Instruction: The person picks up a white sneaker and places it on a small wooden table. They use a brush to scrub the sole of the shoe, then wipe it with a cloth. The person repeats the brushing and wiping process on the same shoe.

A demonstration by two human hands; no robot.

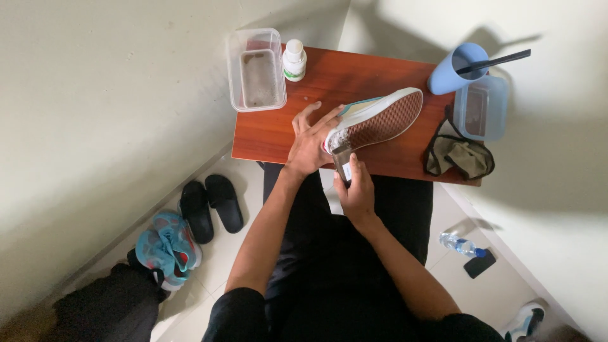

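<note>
While left hand (309, 142) steadies sneaker (375, 118), right hand (356, 190) grips, seemingly, brush (342, 163).

Sneaker (378, 118) between both hands, sole up
</note>
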